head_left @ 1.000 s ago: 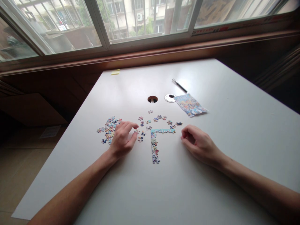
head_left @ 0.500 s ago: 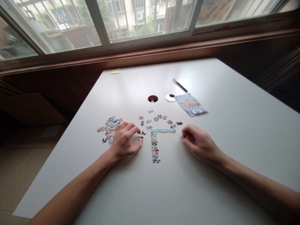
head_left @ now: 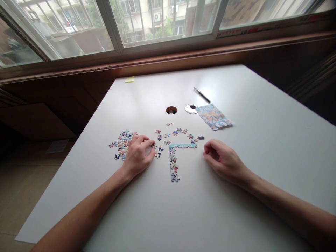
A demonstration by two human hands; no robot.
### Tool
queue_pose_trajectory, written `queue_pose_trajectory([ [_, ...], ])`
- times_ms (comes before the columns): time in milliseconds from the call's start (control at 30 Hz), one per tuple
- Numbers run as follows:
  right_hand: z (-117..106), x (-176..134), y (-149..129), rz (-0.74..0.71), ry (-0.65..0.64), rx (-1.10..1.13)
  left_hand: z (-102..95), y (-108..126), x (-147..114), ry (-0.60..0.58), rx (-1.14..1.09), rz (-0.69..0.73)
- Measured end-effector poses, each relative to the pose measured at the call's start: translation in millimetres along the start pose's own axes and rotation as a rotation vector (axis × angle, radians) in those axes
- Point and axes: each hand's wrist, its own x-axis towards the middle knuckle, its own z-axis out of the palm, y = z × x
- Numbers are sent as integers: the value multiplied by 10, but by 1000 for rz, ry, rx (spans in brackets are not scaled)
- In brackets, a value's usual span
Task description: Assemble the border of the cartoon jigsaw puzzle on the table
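Observation:
My left hand pinches a small puzzle piece between thumb and forefinger. It is beside a heap of mixed puzzle pieces, partly hidden behind the hand. Just right of its fingertips lie dark-and-orange loose pieces. Joined pieces form an L-shaped corner of a puzzle, with a light blue strip on top and a colourful column down the left. My right hand rests on the table to the right of this corner, fingers curled closed, with nothing visible in them.
Several loose pieces lie scattered above the corner. Farther back are a printed picture sheet, a black pen, a round metal cover and a hole in the white table. A yellow sticky note marks the far edge.
My left hand has drawn slightly left and its thumb and forefinger have come closer together on a piece. Dark-and-orange pieces beside it are now more exposed. The right hand stays put.

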Motion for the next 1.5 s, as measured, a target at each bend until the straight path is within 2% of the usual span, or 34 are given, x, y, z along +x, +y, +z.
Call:
queue_pose_trajectory([
  [867, 0, -5, 4, 13, -4, 6, -24, 36, 8, -7, 1, 38],
  [1100, 11, 0, -3, -8, 16, 21, -24, 47, 16, -8, 28, 5],
  [1500, 11, 17, 0, -33, 37, 29, 22, -21, 14, 18, 34, 17],
])
